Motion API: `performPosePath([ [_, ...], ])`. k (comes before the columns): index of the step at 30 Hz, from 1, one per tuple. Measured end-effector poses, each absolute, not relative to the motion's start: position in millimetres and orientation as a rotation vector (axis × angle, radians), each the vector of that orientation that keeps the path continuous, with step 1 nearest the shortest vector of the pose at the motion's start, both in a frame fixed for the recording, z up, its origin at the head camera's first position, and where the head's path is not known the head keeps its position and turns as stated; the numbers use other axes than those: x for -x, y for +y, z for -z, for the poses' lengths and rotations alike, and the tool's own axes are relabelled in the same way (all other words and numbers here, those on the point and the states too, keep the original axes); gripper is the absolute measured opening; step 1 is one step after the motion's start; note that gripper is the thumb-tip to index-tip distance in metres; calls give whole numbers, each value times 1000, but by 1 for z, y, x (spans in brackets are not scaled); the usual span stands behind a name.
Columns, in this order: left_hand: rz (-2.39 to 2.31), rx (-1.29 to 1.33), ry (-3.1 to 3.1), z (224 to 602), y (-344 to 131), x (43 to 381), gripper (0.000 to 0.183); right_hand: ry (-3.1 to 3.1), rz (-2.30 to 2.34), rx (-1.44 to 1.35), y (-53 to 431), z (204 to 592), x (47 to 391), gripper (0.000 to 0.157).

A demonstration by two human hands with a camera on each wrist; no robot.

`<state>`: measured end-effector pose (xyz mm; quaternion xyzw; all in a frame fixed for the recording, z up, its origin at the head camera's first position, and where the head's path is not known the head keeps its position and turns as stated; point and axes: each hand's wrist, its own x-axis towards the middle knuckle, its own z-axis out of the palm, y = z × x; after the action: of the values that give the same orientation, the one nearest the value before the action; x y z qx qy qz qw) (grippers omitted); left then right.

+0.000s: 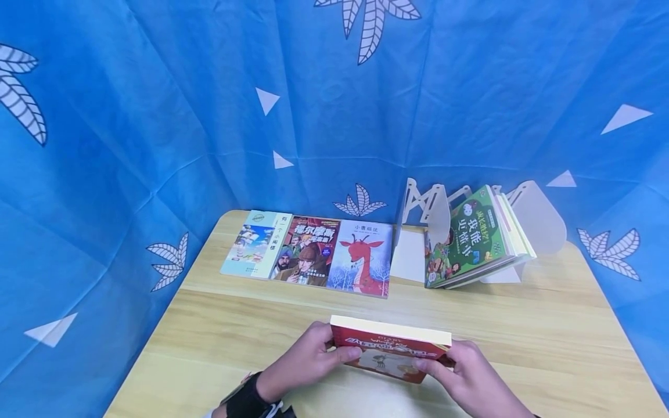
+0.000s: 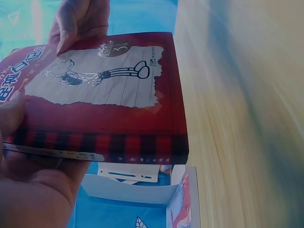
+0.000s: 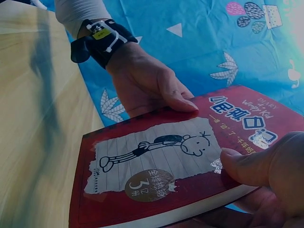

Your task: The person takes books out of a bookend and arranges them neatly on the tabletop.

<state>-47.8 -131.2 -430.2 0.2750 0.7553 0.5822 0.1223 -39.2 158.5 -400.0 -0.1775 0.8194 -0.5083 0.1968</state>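
Observation:
A thick red book (image 1: 387, 348) with a torn lined-paper panel and a drawn cartoon boy on its cover is held tilted over the near part of the table. My left hand (image 1: 319, 357) grips its left side, the thumb on the cover and the fingers beneath. On the opposite side my right hand (image 1: 465, 371) pinches it the same way, thumb on top. In the left wrist view the red-and-black striped spine of the book (image 2: 109, 145) faces the camera. The right wrist view shows the cover of the book (image 3: 156, 156) and its pale page edges.
Three books lie in a row at the back: a pale green one (image 1: 251, 249), a detective one (image 1: 305, 252) and a deer one (image 1: 360, 258). To their right, a white bookend rack (image 1: 538, 215) holds several leaning books, a green one (image 1: 470, 238) in front. A blue curtain (image 1: 334, 116) hangs behind.

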Motion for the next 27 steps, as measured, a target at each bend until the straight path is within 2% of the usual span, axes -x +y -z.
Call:
performPosePath([
  [7, -1791, -774, 2202, 430, -131, 47, 30, 2236, 1367, 360, 156, 400, 42, 39],
  [14, -1825, -699, 2226, 428, -138, 46, 31, 2194, 1333, 280, 150, 404, 39, 61],
  [21, -1826, -454, 2250, 422, -155, 46, 33, 2219, 1382, 496, 153, 404, 40, 34],
  [27, -1787, -288, 2335, 420, -177, 48, 36, 2255, 1383, 496, 160, 406, 39, 28],
])
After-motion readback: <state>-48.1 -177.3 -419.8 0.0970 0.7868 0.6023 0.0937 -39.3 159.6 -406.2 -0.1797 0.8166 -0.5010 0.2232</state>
